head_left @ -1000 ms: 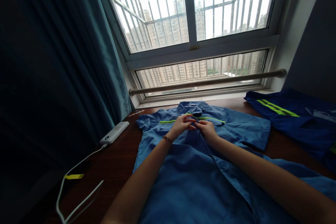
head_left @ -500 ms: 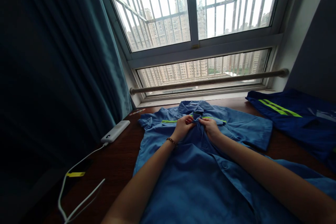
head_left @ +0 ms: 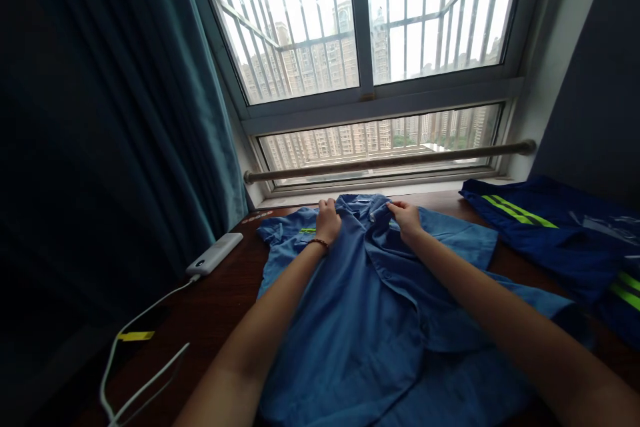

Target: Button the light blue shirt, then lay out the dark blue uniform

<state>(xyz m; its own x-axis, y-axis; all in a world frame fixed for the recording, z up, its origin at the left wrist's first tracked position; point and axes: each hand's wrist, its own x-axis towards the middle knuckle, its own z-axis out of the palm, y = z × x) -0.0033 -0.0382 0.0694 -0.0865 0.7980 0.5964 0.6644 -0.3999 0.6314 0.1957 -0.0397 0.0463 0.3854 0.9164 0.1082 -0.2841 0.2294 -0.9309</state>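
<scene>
A blue short-sleeved work shirt [head_left: 345, 320] with yellow-green stripes lies front up on the dark wooden table, its collar toward the window. My left hand [head_left: 328, 221], with a beaded bracelet at the wrist, is closed on the cloth left of the collar. On the other side, my right hand [head_left: 406, 219] pinches the front edge of the shirt near the collar and lifts it a little. The front hangs open below the collar, its edge curling down to the right. My fingertips are partly hidden by the cloth.
Darker blue garments [head_left: 540, 233] with yellow-green stripes lie at the right. A white power bank [head_left: 215, 254] with a white cable [head_left: 145, 310] and yellow tag [head_left: 136, 335] rests at the left, near the curtain [head_left: 200, 113]. A rail [head_left: 390, 162] crosses the window behind.
My hands, close together at the shirt's front below the collar before, have moved apart to either side. The front has come open, its right part drawn to the right.
</scene>
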